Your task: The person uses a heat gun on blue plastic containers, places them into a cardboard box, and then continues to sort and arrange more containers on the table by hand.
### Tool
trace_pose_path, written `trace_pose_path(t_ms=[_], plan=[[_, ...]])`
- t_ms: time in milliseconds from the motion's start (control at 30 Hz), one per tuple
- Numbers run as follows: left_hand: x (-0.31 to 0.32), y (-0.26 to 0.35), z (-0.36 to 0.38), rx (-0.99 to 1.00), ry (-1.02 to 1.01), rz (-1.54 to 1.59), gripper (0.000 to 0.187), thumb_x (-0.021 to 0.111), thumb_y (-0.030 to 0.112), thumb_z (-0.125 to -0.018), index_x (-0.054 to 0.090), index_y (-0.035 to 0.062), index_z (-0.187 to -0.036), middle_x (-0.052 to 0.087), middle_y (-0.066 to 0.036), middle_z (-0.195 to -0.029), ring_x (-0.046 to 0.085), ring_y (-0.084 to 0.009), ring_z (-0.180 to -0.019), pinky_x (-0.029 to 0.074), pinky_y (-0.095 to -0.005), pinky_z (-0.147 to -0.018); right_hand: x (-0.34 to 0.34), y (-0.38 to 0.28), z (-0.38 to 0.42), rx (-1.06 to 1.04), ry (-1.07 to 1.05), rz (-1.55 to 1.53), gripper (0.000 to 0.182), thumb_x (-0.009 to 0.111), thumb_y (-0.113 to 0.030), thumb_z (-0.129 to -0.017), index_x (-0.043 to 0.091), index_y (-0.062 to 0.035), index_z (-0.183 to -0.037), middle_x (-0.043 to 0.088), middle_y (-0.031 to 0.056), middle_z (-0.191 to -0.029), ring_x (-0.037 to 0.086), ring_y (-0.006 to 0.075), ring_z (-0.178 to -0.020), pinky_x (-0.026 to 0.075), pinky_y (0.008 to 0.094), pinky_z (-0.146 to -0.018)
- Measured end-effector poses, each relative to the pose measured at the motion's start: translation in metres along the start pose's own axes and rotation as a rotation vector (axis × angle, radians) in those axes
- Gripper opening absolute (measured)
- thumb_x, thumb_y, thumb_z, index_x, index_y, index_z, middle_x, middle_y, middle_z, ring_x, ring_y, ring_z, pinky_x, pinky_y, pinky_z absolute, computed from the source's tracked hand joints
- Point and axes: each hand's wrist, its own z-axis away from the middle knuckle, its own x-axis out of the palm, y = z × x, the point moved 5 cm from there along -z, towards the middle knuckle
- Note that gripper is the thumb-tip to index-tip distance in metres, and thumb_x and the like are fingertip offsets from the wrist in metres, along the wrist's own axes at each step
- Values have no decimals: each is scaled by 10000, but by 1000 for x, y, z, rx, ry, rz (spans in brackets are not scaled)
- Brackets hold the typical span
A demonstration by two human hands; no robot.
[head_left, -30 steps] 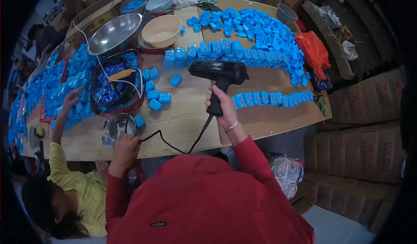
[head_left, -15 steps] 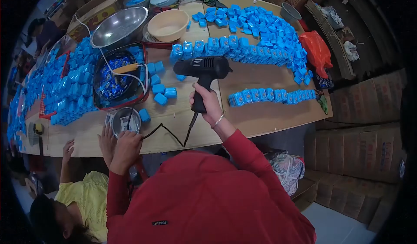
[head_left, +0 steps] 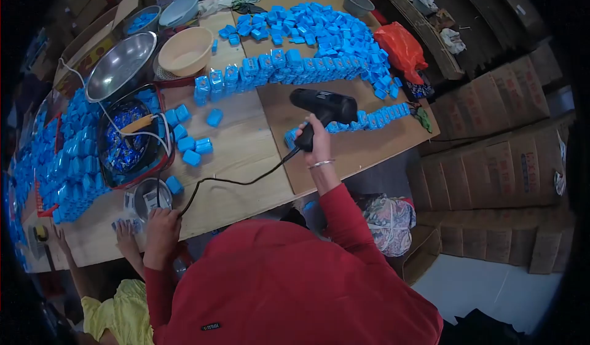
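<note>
1. The right hand [head_left: 314,141] has its fingers wrapped around the grip of a black heat gun [head_left: 324,104]; whether a finger presses a trigger cannot be told.
2. The heat gun's barrel lies just beyond those fingers, crosswise, blocking part of a near row of blue packs [head_left: 382,117]. The row shows on both sides of the right fingers; the gun's height above it is unclear.
3. A bracelet [head_left: 321,162] circles the wrist behind the right fingers.
4. A black cord [head_left: 241,184] runs from below the right fingers across the table [head_left: 246,213] to the left hand [head_left: 163,229], whose fingers are curled closed on it.
5. Just beyond the left fingers stands a small metal bowl [head_left: 145,206], with one blue box [head_left: 174,185] beside it.
6. Further ahead of the left fingers sits a basket [head_left: 165,164] of dark-blue wrapped pieces [head_left: 126,142].
7. Beyond the right fingers and the gun stretches a far row of blue packs [head_left: 279,70], then a heap of blue boxes [head_left: 326,31], with a red plastic bag [head_left: 401,50] to its right.
8. A co-worker's hand [head_left: 128,240] lies near the left fingers, on their left.
</note>
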Motion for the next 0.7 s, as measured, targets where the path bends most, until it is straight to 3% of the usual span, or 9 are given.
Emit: trace_pose_path(t_ms=[67,267,433,567,700], plan=[[-2,0,-7,8,23,-9,94,621,104,-776,622,69,-862,574,-110,-772,559,-294,-811,431,-395,-799,9,-2,16,122,-81,26,241,614,-295,-904,552,-67,-947,574,51,-737,574,155,-597,482,290,-531],[-12,6,-16,-6,-21,-40,79,623,104,-781,629,69,-851,591,-107,-784,570,-290,-815,431,-388,-799,-11,-42,-11,-166,22,-74,233,613,-296,-901,551,-73,-932,574,54,-743,569,153,-591,480,293,-539],[-8,14,-24,-27,-47,-28,87,621,101,-782,631,66,-861,600,-112,-798,571,-296,-814,426,-407,-804,17,-56,7,32,-120,113,259,605,-295,-908,572,-50,-986,581,51,-741,585,152,-637,479,279,-566],[-14,14,-28,-53,-3,-14,104,611,91,-785,631,56,-881,600,-122,-806,569,-310,-826,422,-420,-815,36,-86,-1,-114,-111,53,252,604,-291,-908,573,-46,-956,582,52,-743,580,149,-627,477,270,-560],[-26,23,-33,-87,47,-7,130,601,74,-785,632,44,-907,593,-135,-822,559,-324,-841,420,-424,-821,-11,-139,-7,-218,-15,-44,249,617,-293,-898,572,-50,-926,576,51,-757,571,147,-640,480,272,-570]])
